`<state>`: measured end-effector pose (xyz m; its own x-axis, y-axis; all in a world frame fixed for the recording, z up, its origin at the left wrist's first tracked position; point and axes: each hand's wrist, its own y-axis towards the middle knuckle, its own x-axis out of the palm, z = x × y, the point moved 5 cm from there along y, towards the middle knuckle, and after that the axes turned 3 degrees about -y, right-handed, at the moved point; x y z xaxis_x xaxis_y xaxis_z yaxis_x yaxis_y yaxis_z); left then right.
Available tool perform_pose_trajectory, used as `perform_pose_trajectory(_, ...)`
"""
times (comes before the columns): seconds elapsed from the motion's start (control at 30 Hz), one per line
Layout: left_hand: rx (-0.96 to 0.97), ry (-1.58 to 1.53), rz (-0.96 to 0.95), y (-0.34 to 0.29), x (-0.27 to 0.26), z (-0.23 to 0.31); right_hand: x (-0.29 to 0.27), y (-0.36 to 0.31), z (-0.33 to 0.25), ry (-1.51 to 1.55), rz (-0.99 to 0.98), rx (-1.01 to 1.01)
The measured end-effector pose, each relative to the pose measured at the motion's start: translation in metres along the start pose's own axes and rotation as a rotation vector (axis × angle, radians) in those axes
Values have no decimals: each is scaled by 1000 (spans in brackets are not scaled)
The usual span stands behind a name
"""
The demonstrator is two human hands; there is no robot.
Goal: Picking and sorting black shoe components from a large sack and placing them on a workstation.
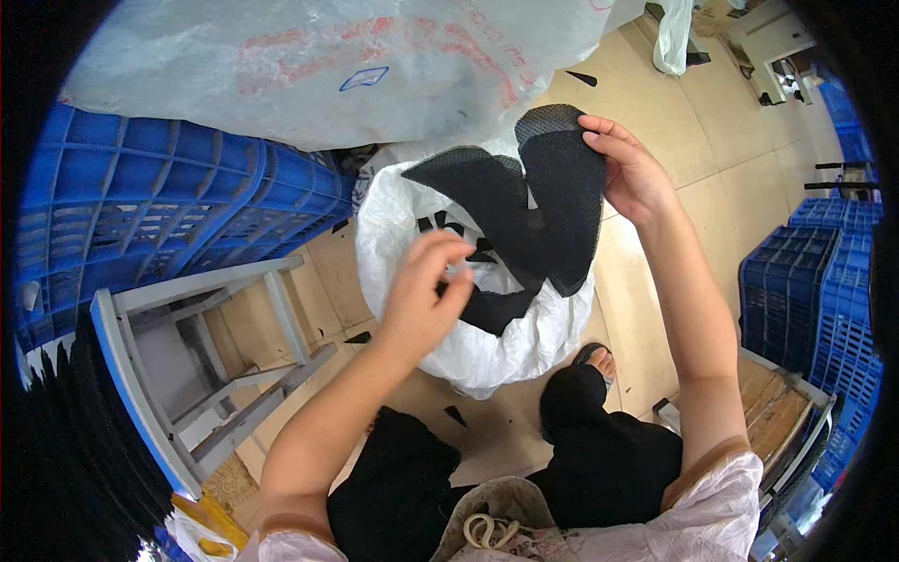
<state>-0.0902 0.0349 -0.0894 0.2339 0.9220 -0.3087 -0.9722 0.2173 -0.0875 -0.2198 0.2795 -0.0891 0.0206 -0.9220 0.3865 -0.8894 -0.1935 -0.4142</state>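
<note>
Between the thumb and fingers of my right hand (629, 167) is the upper edge of a black mesh fabric piece (565, 192), a curved, forked shape like a shoe upper. It hangs over a white woven sack (487, 356) that stands with its mouth wide. More black fabric (496, 309) lies lower across the sack's mouth; whether it belongs to the same piece I cannot tell. My left hand (426, 290) hovers over the sack's left side, fingers bent and apart from the thumb, with nothing visible in it. Small black scraps (482, 248) show inside the sack.
Blue plastic crates (187, 187) stand at left, under a large translucent plastic bag (328, 75). A grey metal stool frame (211, 375) is below them, beside a stack of black sheets (80, 450). More blue crates (791, 290) are at right. Black offcuts (455, 416) dot the tiled floor.
</note>
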Motion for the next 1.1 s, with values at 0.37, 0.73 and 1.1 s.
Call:
perform_pose_trajectory(0.37,-594,-1318,-155,13,69,-58,77,-37,-14,344,-260,11)
perform_pose_trajectory(0.73,-186,-651,351,11,-52,31,49,-22,-3,-39,-106,-223)
perform_pose_trajectory(1.1,-119,-45,459,-31,-130,70,54,-71,143,-1516,-739,-143)
